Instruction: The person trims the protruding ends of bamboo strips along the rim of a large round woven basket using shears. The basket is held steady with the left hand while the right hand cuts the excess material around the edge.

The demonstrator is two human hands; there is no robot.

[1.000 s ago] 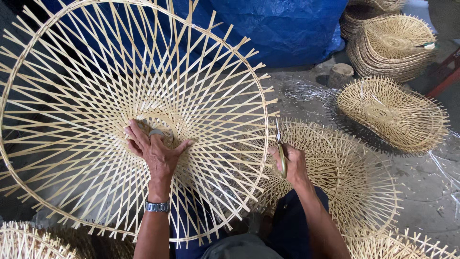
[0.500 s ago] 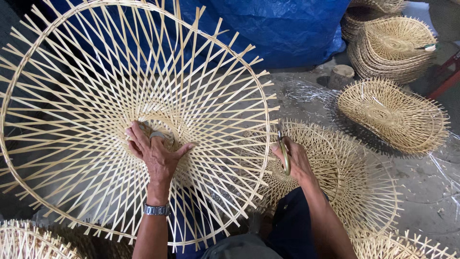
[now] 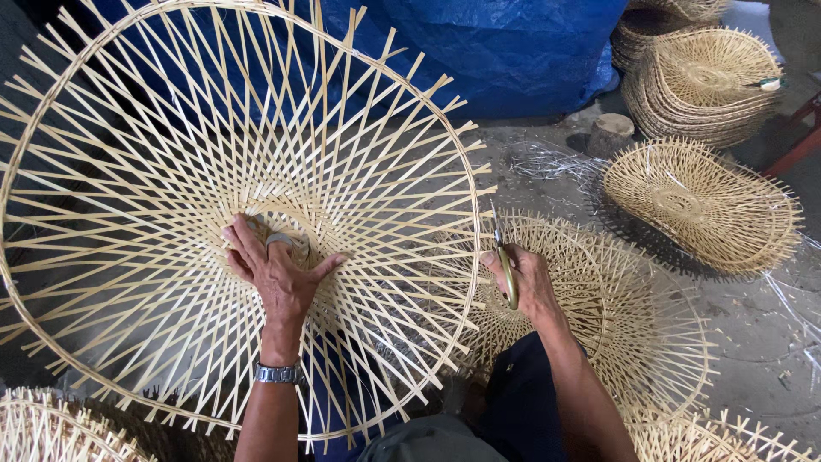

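Right now the left hand [image 3: 278, 274] lies flat with fingers spread on the woven centre of a big open bamboo frame [image 3: 120, 214], a wide ring of thin pale strips crossing like spokes. That frame fills the left and middle of the picture, tilted up toward the person, its lower rim near the bottom edge. A metal wristwatch [image 3: 278, 373] sits on the left wrist, lower centre.

The right hand [image 3: 528, 287] is just right of the frame's rim, centre of the picture, fist closed round a pair of scissors [image 3: 503, 257] with yellowish handles; the thin blades point up toward the top of the frame, close to the frame's outer strip ends, and I cannot tell if they touch a strip.

Under that hand lies a finished flat woven piece [image 3: 633, 334], round, on the ground at lower right. Another curved woven basket [image 3: 701, 205] lies at right, well apart from both hands. A stack of similar baskets [image 3: 705, 85] sits at upper right. A short wooden stump [image 3: 610, 134] stands between the stack and a blue tarp [image 3: 505, 51] at upper centre. More woven edges [image 3: 51, 432] show at lower left. Loose thin slivers are scattered on the grey floor [image 3: 761, 342].
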